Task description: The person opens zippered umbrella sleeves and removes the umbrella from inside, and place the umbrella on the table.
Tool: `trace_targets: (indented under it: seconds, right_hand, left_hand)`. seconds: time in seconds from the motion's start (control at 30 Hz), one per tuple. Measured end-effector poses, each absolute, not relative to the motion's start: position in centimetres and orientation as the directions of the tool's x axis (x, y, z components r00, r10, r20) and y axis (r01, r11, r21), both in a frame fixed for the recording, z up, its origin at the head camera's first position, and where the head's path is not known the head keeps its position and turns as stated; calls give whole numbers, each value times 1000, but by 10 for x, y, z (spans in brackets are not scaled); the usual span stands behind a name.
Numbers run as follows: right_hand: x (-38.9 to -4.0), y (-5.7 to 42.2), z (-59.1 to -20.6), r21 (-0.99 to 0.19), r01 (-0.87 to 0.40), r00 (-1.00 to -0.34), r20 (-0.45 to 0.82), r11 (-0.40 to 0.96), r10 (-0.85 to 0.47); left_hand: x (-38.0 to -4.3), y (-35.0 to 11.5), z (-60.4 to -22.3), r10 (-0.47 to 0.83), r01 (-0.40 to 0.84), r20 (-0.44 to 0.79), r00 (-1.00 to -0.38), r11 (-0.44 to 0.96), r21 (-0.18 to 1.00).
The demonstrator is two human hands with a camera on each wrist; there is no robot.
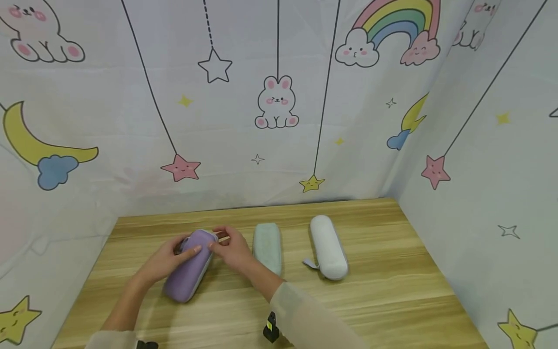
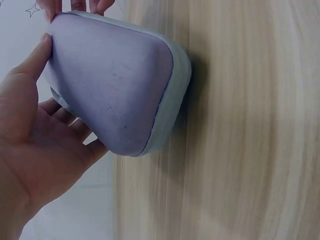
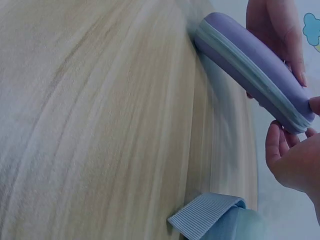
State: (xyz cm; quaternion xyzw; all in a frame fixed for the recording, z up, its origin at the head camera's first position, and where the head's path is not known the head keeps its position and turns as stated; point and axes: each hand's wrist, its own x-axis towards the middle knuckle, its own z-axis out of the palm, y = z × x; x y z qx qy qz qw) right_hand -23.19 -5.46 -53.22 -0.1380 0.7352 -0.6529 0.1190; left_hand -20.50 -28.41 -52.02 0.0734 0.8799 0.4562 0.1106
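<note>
A purple zip case [image 1: 187, 281] with a pale zipper band tilts up from the left part of the table, its far end raised. My left hand [image 1: 161, 261] grips its side, thumb on the purple top and fingers below, as the left wrist view shows. At the raised end my right hand [image 1: 237, 249] pinches the case, thumb on top and fingers at the pale band underneath. In the right wrist view, the zipper band runs along the side of the purple case [image 3: 255, 65], closed along the visible stretch.
To the right of my hands a pale green case [image 1: 268, 245] lies on the wooden table [image 1: 392, 291], partly behind my right forearm. Farther right lies a white case [image 1: 329, 247] with a grey strap. Printed white curtains [image 1: 235, 126] stand behind and at both sides.
</note>
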Motion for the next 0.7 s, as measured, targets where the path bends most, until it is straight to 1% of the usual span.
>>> trace_targets:
  seconds: [0.07,0.17,0.33,0.47,0.6,0.7]
  right_hand:
    - [-233,-54,-530,-989,-64,-926,9,131,-378]
    - [-236,-52,-524,-981,-95,-921,23,168,-389]
    - [-244,-51,-509,-944,-180,-903,47,277,-427]
    - [-251,-56,-497,-908,-233,-882,45,350,-469]
    - [-259,-63,-487,-901,-214,-876,6,377,-482]
    - [-266,-67,-483,-907,-173,-877,-36,384,-479]
  left_hand:
    - [-205,-284,-521,222,12,-133,-966,552,834]
    - [-206,-283,-521,202,0,-135,-970,557,830]
    - [-205,-279,-520,178,16,-111,-978,593,805]
    - [-202,-276,-519,174,26,-95,-980,588,808]
    - [-201,-275,-517,191,30,-93,-977,558,829]
    - [-201,-274,-518,214,22,-108,-971,527,849]
